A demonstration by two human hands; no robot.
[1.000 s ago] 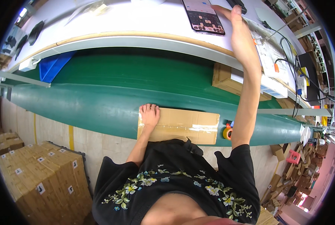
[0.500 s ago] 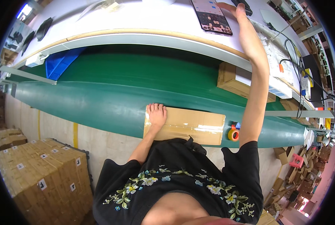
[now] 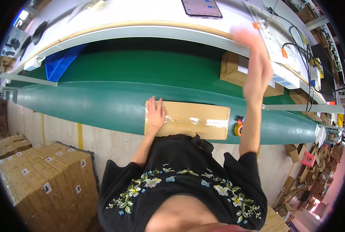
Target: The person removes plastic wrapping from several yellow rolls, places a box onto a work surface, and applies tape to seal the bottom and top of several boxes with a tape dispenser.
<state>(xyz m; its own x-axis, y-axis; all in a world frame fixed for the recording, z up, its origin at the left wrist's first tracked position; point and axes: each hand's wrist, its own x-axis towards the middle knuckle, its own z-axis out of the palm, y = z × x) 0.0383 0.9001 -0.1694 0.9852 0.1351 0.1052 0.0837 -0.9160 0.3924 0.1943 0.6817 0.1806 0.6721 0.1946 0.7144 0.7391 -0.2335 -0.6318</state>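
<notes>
My left hand [image 3: 155, 115] lies flat on the left end of a long cardboard box [image 3: 195, 112], its fingers spread slightly past the far edge. Clear tape runs along the box's top and shines in the light. My right hand [image 3: 255, 58] is raised in front of the white shelf's edge, smeared by motion, so its fingers cannot be made out. A smartphone [image 3: 202, 8] with a lit screen rests on the shelf beyond it. Beside the box's right end sits a tape dispenser with a yellow roll [image 3: 238, 129], partly behind my right forearm.
The box rests on a green work surface [image 3: 83, 104] below the white shelf [image 3: 122, 21]. Another carton [image 3: 234, 71] stands under the shelf, with a blue bin [image 3: 62, 62] at left. Cables [image 3: 296, 46] hang at right. Stacked cartons [image 3: 52, 174] stand on the floor at left.
My right hand has drawn back from the smartphone toward me, off the shelf. My left hand stays on the box, its fingers more spread. The whole view has shifted slightly.
</notes>
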